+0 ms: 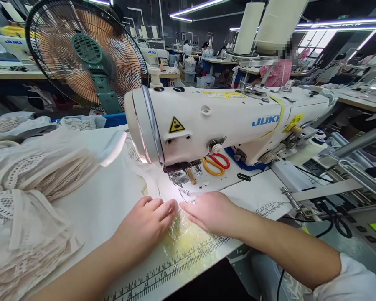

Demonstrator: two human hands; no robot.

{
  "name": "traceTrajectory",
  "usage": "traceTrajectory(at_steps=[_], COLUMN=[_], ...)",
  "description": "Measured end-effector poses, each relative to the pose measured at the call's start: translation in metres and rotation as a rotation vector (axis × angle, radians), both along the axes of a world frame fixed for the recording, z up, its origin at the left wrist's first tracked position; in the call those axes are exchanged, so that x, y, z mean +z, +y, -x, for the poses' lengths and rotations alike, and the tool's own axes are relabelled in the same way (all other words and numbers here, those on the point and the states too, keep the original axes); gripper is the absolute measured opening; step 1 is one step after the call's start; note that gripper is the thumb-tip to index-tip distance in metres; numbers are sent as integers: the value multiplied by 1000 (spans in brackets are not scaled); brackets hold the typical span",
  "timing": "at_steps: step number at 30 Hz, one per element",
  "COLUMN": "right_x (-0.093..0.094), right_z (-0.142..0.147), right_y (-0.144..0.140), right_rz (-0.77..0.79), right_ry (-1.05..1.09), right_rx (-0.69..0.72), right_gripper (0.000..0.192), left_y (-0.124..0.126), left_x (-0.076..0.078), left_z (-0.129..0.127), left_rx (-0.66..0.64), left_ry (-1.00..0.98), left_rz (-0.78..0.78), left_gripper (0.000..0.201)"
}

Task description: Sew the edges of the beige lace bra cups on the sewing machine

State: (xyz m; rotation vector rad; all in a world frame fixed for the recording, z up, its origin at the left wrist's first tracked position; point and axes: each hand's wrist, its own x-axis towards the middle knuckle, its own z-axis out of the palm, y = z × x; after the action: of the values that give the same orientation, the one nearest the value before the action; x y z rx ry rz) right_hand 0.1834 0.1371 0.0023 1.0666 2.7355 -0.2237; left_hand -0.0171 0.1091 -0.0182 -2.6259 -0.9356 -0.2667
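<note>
I press my left hand and right hand, both flat with fingers together and gripping nothing, on the pale fabric piece lying just before the presser foot of the sewing machine; it looks light, limp and sheer, best steered by palm pressure near the seam edge.

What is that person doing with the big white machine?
A person sits at a white Juki sewing machine on a pale work table. Both hands lie flat on a thin white piece of fabric just in front of the needle area: the left hand and the right hand, fingertips nearly meeting. A pile of cream lace fabric lies to the left. Orange and red scissors rest on the machine bed, and a green fan stands behind.
</note>
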Motion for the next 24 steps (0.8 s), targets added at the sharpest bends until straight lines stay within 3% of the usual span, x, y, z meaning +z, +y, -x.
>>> traceTrajectory(at_steps=[8,12,24], right_x=[10,11,13], right_z=[17,27,53], right_y=[8,11,12], right_rz=[-5,-10,73], right_ry=[-150,-218,-251], right_rx=[-62,-77,-222], right_gripper=[36,47,63], left_y=[16,24,44], left_x=[-1,-2,1], left_z=[10,16,23], left_rx=[7,8,68], left_ry=[67,98,192], left_rz=[-46,-16,29], left_gripper=[31,32,34])
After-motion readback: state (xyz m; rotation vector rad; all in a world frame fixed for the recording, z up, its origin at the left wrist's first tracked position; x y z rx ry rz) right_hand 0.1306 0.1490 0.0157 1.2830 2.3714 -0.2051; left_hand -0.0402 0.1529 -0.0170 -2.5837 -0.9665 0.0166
